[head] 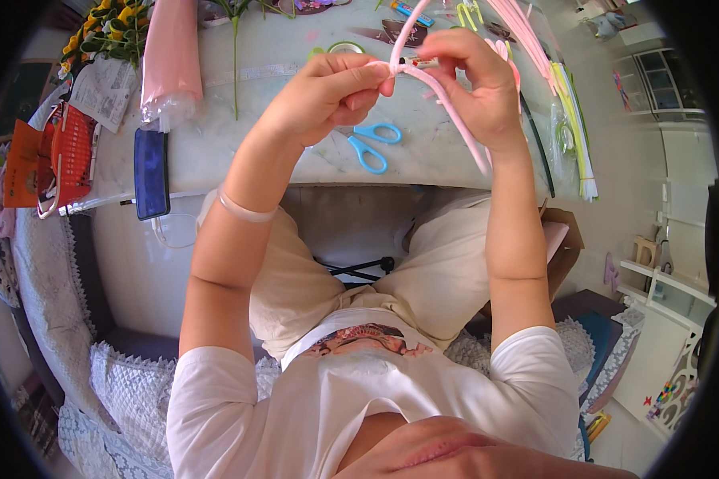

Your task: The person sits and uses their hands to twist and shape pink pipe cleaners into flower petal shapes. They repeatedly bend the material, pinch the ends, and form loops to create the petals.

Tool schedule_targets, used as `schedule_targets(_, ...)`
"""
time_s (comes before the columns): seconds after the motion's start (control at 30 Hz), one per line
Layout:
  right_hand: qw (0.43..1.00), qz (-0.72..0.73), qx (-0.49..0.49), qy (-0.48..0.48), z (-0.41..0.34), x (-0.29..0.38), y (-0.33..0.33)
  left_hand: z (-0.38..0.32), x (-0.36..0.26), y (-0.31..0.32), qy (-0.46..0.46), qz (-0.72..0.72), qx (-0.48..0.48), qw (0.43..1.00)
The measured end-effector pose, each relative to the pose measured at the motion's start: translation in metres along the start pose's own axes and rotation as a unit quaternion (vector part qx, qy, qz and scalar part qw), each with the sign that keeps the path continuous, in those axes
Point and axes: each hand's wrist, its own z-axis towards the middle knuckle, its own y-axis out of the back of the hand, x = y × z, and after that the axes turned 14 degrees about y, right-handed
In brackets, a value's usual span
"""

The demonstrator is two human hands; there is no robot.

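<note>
Pinched in my left hand (344,87) is the joint of pink fuzzy pipe cleaners (452,111). One strand rises past the top of the picture; another bends down to the right, its end hanging above the table's front edge. My right hand (482,87) is beside the joint, fingers curled and thumb apart. Nothing shows in its grip, though the lower strand passes close to the thumb. Below the hands, blue-handled scissors (371,146) lie on the marble-patterned table (245,155); their blades are hidden by my left hand. A marker (419,62) shows behind the pipe cleaners.
To the left are a pink wrapped bundle (172,66), yellow flowers (111,27), a red basket (75,152) and a blue phone (151,173) overhanging the edge. Pink pipe cleaners (524,39) and yellow-white ones (575,132) lie right. A tape roll (346,47) sits behind my left hand.
</note>
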Motion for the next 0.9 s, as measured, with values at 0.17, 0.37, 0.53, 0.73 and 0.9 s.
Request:
schedule_targets(0.17,0.993,-0.081,0.029,0.084,0.006,0.008,-0.009,0.001,0.002,-0.001,0.045,-0.050,0.046,0.997)
schedule_targets(0.37,0.972,-0.130,0.081,0.179,0.010,-0.002,-0.004,0.003,0.005,-0.002,0.045,-0.023,0.038,0.998)
schedule_targets(0.53,0.994,-0.020,0.069,-0.079,-0.004,0.006,-0.018,0.007,0.016,-0.011,-0.145,0.326,-0.201,0.912)
schedule_targets(0.73,0.926,0.127,0.114,-0.338,-0.004,-0.003,-0.009,0.012,0.023,-0.015,-0.307,0.608,-0.310,0.664)
schedule_targets(0.9,0.974,0.129,0.004,-0.189,-0.011,-0.013,-0.014,0.014,0.021,-0.018,-0.183,0.396,-0.259,0.862)
